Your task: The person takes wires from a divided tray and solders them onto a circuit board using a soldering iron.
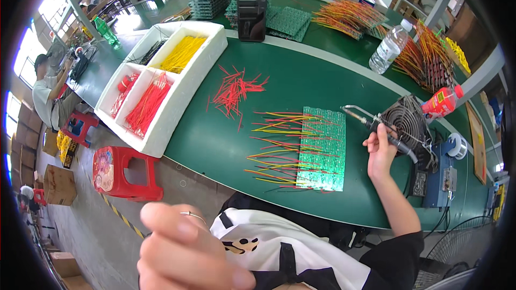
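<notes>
My right hand [380,156] is closed round the dark handle of a soldering iron [402,147] with a thin bent metal tube at its front. Its tip hangs by the upper right corner of a green circuit board panel [322,150]. Red and yellow wires [275,147] lie across that panel in rows and stick out past its left edge. Very close to the camera, my left hand [185,252] is raised with its fingers curled and slightly blurred. A thin ring shows on one finger. Whatever those fingers may hold is hidden.
Loose red wires [236,91] lie left of the panel. A white foam box [188,83] holds sorted wires. A round fan [406,123], a red bottle [443,102] and a blue solder station [438,174] stand at right. A clear bottle [389,48] stands behind. Another person [48,91] sits far left.
</notes>
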Action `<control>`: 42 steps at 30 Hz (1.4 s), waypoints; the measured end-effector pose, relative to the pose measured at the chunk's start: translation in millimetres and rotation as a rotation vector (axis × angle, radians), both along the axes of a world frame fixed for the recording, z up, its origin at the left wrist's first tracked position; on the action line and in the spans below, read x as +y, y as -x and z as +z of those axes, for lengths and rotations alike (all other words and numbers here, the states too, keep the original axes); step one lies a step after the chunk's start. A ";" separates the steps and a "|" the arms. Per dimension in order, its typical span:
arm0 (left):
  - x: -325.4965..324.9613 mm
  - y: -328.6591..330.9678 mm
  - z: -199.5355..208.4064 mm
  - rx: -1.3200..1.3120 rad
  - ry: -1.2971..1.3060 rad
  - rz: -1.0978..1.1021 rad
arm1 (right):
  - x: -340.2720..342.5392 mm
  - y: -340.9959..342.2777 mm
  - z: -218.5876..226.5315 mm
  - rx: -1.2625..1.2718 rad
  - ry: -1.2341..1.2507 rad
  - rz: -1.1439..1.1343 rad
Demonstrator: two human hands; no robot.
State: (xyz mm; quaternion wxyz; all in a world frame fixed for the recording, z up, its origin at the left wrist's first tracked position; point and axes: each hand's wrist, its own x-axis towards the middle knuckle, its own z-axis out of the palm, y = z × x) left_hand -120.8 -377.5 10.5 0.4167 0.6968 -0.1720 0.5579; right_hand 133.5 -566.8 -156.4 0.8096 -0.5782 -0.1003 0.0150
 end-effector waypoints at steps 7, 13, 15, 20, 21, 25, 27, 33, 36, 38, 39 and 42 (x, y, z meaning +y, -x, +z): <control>42.6 -4.7 21.1 0.171 -0.167 -0.583 | -12.6 5.1 -2.8 -0.007 0.030 -0.080; 108.3 -49.6 5.7 -0.011 -0.561 0.560 | -14.0 8.2 -2.9 -0.073 0.035 -0.046; 154.9 -102.0 8.4 0.257 -0.243 0.377 | -11.3 5.0 -6.7 -0.045 0.034 -0.104; 312.8 -153.4 -79.3 1.183 -0.685 1.090 | -2.1 9.3 -0.5 -0.064 0.050 -0.076; 328.8 -160.5 -99.8 1.125 -0.674 1.054 | -3.5 9.1 0.3 -0.076 0.055 -0.076; 355.5 -180.4 -121.0 1.209 -0.295 0.892 | -4.9 7.6 -3.9 -0.110 0.088 -0.082; 356.5 -177.4 -122.1 1.186 -0.090 0.776 | -5.9 7.6 -2.8 -0.109 0.098 -0.079; 363.2 -169.4 -115.3 0.988 0.214 0.687 | -5.6 7.8 -1.7 -0.074 0.089 -0.129; 372.5 -170.2 -109.6 0.665 0.352 0.460 | -3.4 8.7 -1.7 -0.085 0.092 -0.124; 365.4 -172.1 -105.8 0.625 0.438 0.399 | -3.6 8.9 -2.2 -0.092 0.090 -0.134; 359.9 -171.4 -101.2 0.582 0.520 0.341 | -4.8 8.3 -3.0 -0.103 0.094 -0.134; 356.4 -166.2 -97.7 0.555 0.571 0.314 | -5.6 8.5 -3.9 -0.133 0.104 -0.132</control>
